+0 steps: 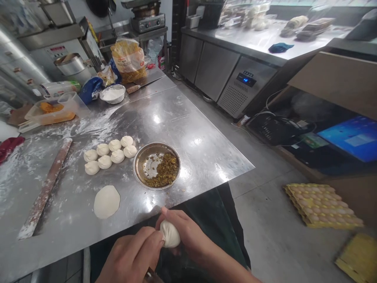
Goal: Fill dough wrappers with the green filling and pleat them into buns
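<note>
Right now I'm pinching a dough bun (170, 234), left hand (131, 255) and right hand (188, 236) both clamped on it just off the table (176, 125) edge, with a wrapper (107, 201) and filling bowl (157, 144) ahead of my grip.

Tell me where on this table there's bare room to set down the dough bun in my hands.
Widest bare steel runs from the metal bowl of filling to the steel table's right corner; a smaller patch sits between that bowl and the dough round. Crowded: the dough balls left of the bowl, and the far end around the white flour bowl.
</note>
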A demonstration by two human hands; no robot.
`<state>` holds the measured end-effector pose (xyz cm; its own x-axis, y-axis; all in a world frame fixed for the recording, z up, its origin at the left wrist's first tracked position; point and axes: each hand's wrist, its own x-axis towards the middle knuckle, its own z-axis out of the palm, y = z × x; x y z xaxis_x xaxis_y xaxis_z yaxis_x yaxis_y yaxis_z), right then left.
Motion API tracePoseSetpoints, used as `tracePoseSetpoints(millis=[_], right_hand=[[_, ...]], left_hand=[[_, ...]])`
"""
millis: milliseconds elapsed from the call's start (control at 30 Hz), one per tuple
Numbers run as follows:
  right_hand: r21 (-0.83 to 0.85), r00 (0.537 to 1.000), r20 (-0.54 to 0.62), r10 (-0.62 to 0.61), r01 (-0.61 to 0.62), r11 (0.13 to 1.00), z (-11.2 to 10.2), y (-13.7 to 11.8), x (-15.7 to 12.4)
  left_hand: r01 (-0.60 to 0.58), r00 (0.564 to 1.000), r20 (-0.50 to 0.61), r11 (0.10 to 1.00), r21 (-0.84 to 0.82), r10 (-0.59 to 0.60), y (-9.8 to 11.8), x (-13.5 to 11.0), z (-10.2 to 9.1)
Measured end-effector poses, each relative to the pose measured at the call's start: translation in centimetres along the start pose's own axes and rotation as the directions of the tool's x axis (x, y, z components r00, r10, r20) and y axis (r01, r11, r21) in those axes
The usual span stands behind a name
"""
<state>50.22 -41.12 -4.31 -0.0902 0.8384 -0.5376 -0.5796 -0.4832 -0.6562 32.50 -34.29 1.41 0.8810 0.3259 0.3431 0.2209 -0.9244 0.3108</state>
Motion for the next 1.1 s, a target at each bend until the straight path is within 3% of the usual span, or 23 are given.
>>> tracePoseSetpoints(millis=[67,233,400,600,767,867,967,1100], right_hand=[[-0.02,0.999,-0.038,-0.011,0.011,1.0,0.0,0.2,0.1],[0.018,0.998,0.062,-0.016,0.015,1.0,0.2,0.4,0.4],[0.016,0.999,-0.023,-0.025,0.026,1.0,0.4,0.8,0.8],[0.017,1.0,-0.03,0.0,0.0,1.0,0.6,1.2,1.1],[0.057,0.998,-0.065,0.018,-0.014,0.998,1.1,1.1,0.8],[0.037,0.999,-0.037,-0.001,0.002,0.999,1.1,1.1,0.7],[0.001,0.999,-0.013,-0.039,0.039,0.999,0.8,1.2,0.6],[-0.01,0.997,-0.041,-0.066,0.066,0.998,-0.1,1.1,0.1]], left_hand=[[-0.012,0.999,0.04,1.0,-0.022,0.012,0.0,-0.3,0.2],[0.1,0.993,0.067,0.991,-0.094,-0.094,0.0,-0.9,0.6],[0.132,0.99,0.062,0.986,-0.097,-0.127,0.1,-0.7,0.8],[0.251,0.968,0.036,0.944,-0.212,-0.25,0.2,-0.5,1.2],[0.271,0.961,0.109,0.935,-0.228,-0.252,0.3,-0.3,1.3],[0.299,0.954,0.089,0.92,-0.255,-0.286,0.4,0.1,1.3],[0.333,0.941,0.006,0.918,-0.216,-0.339,-0.3,0.7,0.1],[0.471,0.88,-0.058,0.882,-0.018,-0.471,-3.7,2.0,-4.0]])
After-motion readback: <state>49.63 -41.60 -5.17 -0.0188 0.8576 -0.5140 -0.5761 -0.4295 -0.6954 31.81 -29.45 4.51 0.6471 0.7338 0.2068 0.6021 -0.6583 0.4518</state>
